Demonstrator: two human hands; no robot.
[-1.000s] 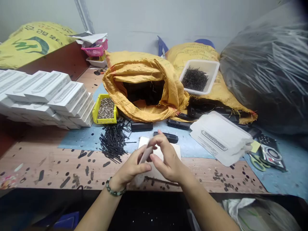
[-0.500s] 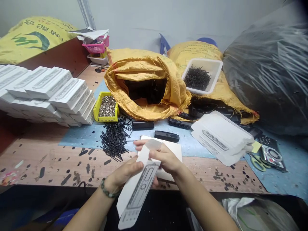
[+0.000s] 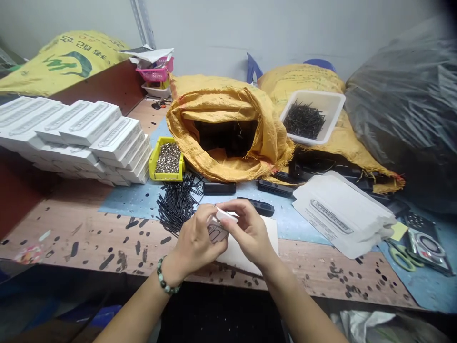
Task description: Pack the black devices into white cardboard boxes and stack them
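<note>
Both my hands are raised over the table edge and pinch a small white printed cardboard carton (image 3: 217,229), folded up between the fingers. My left hand (image 3: 195,243), with a beaded bracelet at the wrist, holds its lower side. My right hand (image 3: 248,233) grips its top flap. Beneath them lies a flat white card (image 3: 246,252), partly hidden by my hands. A black plastic case (image 3: 257,206) sits just beyond my right fingers. A loose pile of black rods (image 3: 176,202) lies left of my left hand.
Stacked white cartons (image 3: 82,138) stand at left, flat ones (image 3: 342,214) at right. Behind are a yellow bin of small granules (image 3: 167,159), an open yellow woven sack (image 3: 228,133) and a white tray of black rods (image 3: 312,116). Green-handled scissors (image 3: 403,258) lie at far right.
The long flat printed carton held out at lower left is now folded small between my fingers. My hands have drawn together above the white card, and the whole view has shifted slightly.
</note>
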